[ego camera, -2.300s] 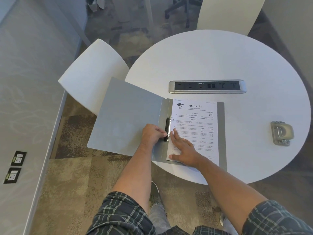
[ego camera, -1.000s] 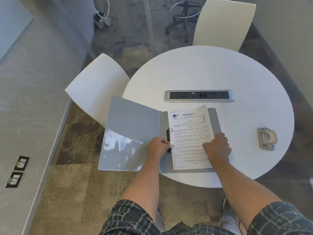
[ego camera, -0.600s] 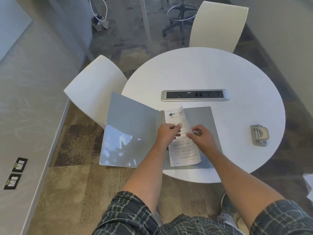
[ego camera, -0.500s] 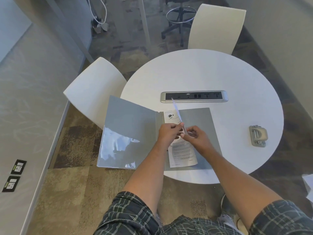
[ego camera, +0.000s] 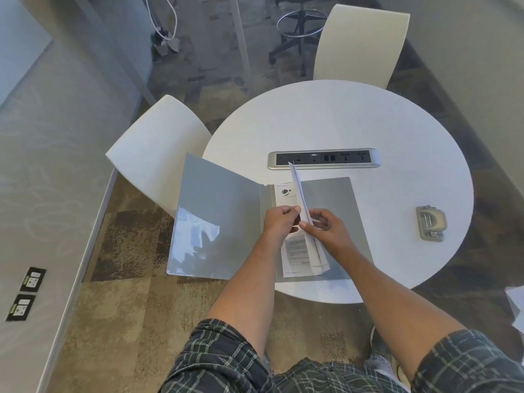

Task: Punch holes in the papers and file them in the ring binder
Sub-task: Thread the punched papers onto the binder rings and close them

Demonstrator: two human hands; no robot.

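Note:
A grey ring binder [ego camera: 337,199] lies open on the near edge of the round white table [ego camera: 354,126], its left cover [ego camera: 215,211] hanging out past the table. Printed papers [ego camera: 295,251] lie on the binder's right half. A top sheet [ego camera: 299,191] is lifted up on edge over the spine. My left hand [ego camera: 279,222] pinches that sheet from the left and my right hand [ego camera: 324,225] pinches it from the right. The binder's rings are hidden behind my hands. A grey metal hole punch [ego camera: 430,223] sits on the table to the right, apart from both hands.
A silver power and socket strip [ego camera: 323,158] is set into the table just beyond the binder. White chairs stand at the left [ego camera: 158,148] and at the far side [ego camera: 360,43]. A swivel stool base [ego camera: 300,26] stands on the carpet behind. White paper [ego camera: 517,307] shows at the right edge.
My right hand left the papers' right edge and came to the spine. Both hands took hold of the top sheet and lifted it from flat to standing on edge.

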